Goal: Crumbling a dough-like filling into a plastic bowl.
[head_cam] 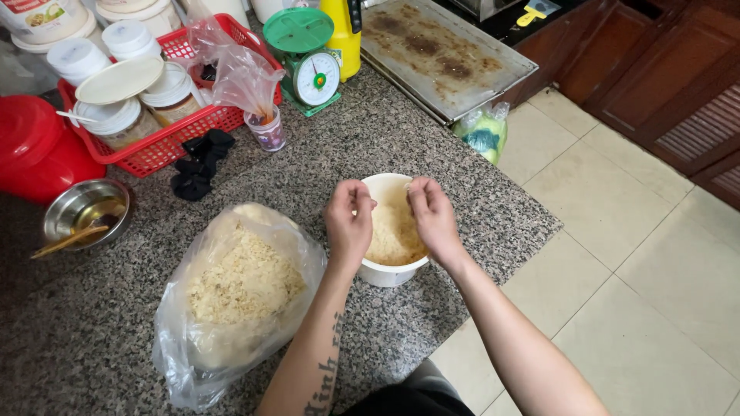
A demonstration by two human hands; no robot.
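Both hands, left hand [349,223] and right hand [433,216], pinch closed over the white bowl [388,271] of crumbs [391,235]; whatever the fingertips hold is hidden.

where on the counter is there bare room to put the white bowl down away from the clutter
Bare granite counter lies between the green scale, metal tray and white bowl; more in front of the plastic bag. Crowded: the back left, around the red basket and steel bowl.

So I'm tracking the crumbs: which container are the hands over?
The white bowl, between both hands; the plastic bag lies untouched beside the left hand.
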